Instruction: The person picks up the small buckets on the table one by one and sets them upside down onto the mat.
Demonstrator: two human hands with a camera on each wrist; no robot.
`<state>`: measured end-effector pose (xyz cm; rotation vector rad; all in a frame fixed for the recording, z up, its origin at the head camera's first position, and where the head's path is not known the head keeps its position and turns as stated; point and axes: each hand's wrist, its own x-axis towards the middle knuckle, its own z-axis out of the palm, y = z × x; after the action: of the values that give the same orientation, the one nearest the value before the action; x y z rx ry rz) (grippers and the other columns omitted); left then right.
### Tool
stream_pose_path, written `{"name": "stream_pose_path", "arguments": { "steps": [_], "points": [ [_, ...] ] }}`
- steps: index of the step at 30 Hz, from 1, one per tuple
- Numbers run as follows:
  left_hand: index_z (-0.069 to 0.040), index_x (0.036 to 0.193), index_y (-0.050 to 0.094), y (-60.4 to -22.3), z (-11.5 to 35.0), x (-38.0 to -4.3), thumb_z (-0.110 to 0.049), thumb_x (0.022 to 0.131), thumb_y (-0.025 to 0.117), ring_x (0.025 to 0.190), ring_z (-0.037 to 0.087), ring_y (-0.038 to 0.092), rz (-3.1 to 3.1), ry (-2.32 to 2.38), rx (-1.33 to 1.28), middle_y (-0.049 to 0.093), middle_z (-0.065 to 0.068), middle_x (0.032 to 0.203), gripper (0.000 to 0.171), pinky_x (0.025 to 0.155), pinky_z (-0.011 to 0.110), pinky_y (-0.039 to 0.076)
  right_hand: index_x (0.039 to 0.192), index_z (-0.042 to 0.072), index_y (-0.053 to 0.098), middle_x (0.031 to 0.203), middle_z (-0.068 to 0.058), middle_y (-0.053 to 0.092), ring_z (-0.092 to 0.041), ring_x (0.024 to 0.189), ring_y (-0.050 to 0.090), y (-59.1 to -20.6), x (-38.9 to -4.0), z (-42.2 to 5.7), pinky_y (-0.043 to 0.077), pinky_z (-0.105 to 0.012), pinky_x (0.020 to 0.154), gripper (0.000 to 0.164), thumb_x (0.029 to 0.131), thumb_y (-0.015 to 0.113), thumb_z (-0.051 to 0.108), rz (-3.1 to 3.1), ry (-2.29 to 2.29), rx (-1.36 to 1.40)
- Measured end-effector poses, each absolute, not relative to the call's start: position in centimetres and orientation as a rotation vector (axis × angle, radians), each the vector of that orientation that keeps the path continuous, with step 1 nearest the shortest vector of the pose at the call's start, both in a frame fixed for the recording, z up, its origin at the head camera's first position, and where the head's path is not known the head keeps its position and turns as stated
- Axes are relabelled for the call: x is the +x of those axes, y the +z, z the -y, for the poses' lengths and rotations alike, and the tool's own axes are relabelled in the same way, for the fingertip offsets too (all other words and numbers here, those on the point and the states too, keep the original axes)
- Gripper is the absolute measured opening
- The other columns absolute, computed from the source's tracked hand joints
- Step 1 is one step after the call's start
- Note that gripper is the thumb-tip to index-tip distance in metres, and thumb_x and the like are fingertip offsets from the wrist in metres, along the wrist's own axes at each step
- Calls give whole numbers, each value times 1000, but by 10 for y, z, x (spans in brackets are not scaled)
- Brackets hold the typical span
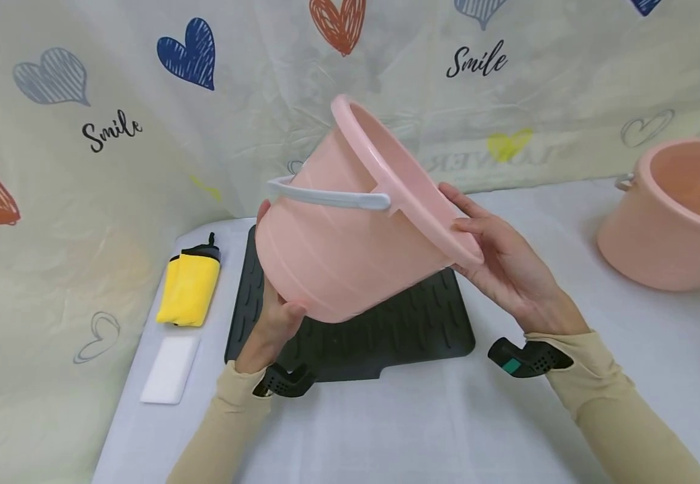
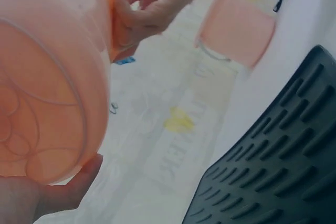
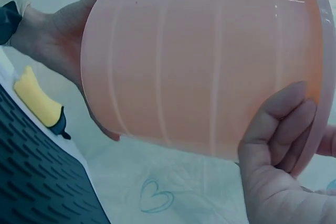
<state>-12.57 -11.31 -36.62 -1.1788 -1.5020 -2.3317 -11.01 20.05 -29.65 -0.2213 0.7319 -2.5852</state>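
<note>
A pink bucket [image 1: 338, 235] is held up and tilted, its mouth turned to the upper right and its pale grey handle [image 1: 332, 197] lying across the side. My left hand [image 1: 273, 316] grips it round the base; in the left wrist view the ringed underside shows above that hand's fingers. My right hand [image 1: 501, 262] pinches the rim, with some fingers inside the wall and others outside in the right wrist view. Below the bucket, a black ridged mat [image 1: 380, 343] lies on the white-covered table, partly hidden by it.
A second pink bucket [image 1: 658, 235] stands upright at the right. Left of the mat lie a folded yellow cloth [image 1: 189, 289] with black trim and a flat white block [image 1: 170, 370]. A heart-printed sheet [image 1: 386, 81] hangs behind the table [image 1: 386, 430].
</note>
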Motion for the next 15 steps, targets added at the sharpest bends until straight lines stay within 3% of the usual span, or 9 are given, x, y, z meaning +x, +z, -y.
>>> {"name": "stream_pose_path", "arguments": {
  "steps": [2, 11, 15],
  "points": [
    [-25, 134, 47, -371, 119, -126, -48, 91, 80, 110, 10, 56, 1513, -2345, -1207, 58, -7, 121, 59, 98, 25, 49, 165, 21, 29, 139, -9, 52, -21, 107, 63, -297, -110, -200, 58, -29, 87, 62, 109, 41, -4, -842, -2553, -237],
    [-20, 126, 63, -382, 137, -132, -46, 90, 81, 101, 7, 64, 1439, -2548, -1283, 69, -8, 115, 48, 92, 23, 53, 163, 23, 28, 108, -6, 68, -17, 83, 69, -299, -114, -203, 55, -30, 73, 59, 110, 42, 1, -1267, -2355, -362],
    [-20, 126, 64, -385, 143, -135, -48, 92, 78, 102, 7, 66, 1424, -2609, -1340, 71, -7, 117, 46, 93, 24, 54, 163, 24, 28, 104, -5, 70, -17, 79, 72, -301, -115, -205, 57, -31, 73, 60, 110, 42, 1, -1290, -2322, -394]
  ]
}}
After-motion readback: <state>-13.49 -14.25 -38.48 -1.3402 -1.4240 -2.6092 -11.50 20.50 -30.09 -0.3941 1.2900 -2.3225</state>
